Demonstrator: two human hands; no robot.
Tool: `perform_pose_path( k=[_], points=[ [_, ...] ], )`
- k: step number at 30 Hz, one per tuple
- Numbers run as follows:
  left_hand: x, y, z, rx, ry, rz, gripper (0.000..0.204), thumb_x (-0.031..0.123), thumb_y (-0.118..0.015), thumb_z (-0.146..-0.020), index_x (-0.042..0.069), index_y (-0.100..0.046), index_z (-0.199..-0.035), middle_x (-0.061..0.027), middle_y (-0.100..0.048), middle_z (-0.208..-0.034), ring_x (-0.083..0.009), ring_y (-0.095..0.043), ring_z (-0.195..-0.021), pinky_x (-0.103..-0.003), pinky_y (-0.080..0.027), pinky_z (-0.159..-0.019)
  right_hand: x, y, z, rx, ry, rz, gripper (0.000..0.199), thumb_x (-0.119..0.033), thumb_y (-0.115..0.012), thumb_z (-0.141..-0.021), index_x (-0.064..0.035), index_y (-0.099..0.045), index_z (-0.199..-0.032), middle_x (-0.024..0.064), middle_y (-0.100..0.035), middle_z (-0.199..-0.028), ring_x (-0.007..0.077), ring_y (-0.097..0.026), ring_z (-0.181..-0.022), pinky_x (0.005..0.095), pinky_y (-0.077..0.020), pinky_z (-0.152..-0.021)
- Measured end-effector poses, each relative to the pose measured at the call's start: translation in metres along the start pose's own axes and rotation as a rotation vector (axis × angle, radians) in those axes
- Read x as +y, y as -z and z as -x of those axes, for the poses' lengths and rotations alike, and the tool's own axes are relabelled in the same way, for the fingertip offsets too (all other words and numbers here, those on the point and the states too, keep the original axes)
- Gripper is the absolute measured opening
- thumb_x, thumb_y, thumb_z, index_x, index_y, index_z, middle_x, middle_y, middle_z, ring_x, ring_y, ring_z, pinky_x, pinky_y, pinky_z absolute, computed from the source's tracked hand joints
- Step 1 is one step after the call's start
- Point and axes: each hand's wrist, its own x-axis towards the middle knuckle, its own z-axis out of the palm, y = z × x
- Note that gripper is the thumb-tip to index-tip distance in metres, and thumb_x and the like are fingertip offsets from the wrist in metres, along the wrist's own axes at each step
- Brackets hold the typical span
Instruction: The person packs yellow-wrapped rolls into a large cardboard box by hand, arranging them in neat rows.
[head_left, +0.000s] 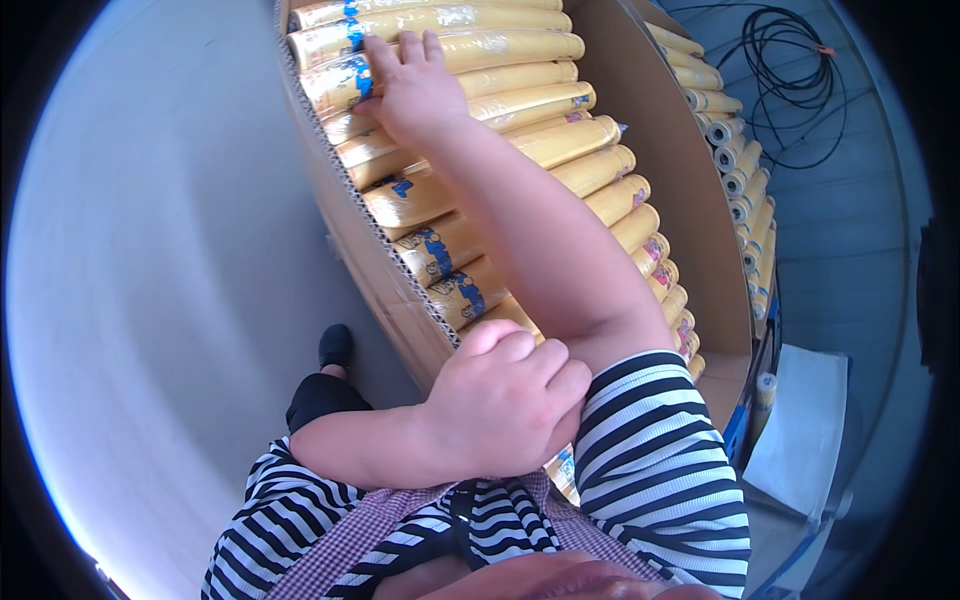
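My right hand (418, 92) reaches to the far end of a cardboard box and rests on a yellow roll (515, 47) wrapped in clear film. Its fingers are spread over the blue-printed end, not closed around it. Several similar yellow rolls lie side by side, filling the box. Close to my body, my left hand (510, 395) is curled into a fist beside my right elbow and striped sleeve (650, 450). The knuckles face up, and the fingertips are out of sight, so whatever they may grip is hidden.
The cardboard box (700, 200) has high walls, with a corrugated edge at left. Beyond its right wall are stacked more yellow rolls (745, 165). A coiled black cable (790, 60) lies at the far right, and a pale sheet (800, 420) is nearer. My shoe (337, 345) shows at left.
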Motion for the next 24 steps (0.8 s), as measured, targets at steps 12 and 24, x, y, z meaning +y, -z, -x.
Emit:
perform_pose_path(
  k=[12,24],
  points=[
    [-0.003,0.002,-0.010,-0.071,-0.009,-0.056,0.026,0.032,-0.066,-0.089,0.010,-0.066,-0.104,-0.0043,-0.061,-0.083,-0.0243,-0.059,-0.078,-0.040,-0.042,-0.086,0.223,0.191,0.292,0.110,-0.423,0.471,0.058,-0.030,-0.084,-0.081,-0.0193,-0.065,-0.135,0.0087,-0.060,-0.144,0.0266,-0.052,-0.137,0.0572,-0.0207,-0.120],
    [0.008,0.002,-0.013,-0.026,0.063,-0.019,0.027,0.023,-0.069,-0.086,0.007,-0.068,-0.108,-0.0026,-0.059,-0.077,-0.0230,-0.059,-0.074,-0.039,-0.043,-0.082,0.403,0.346,0.605,0.192,-1.412,0.594,0.094,-0.004,-0.073,-0.075,-0.0057,-0.032,-0.159,0.0215,-0.049,-0.154,0.0385,-0.046,-0.143,0.0406,-0.0389,-0.119]
  ],
)
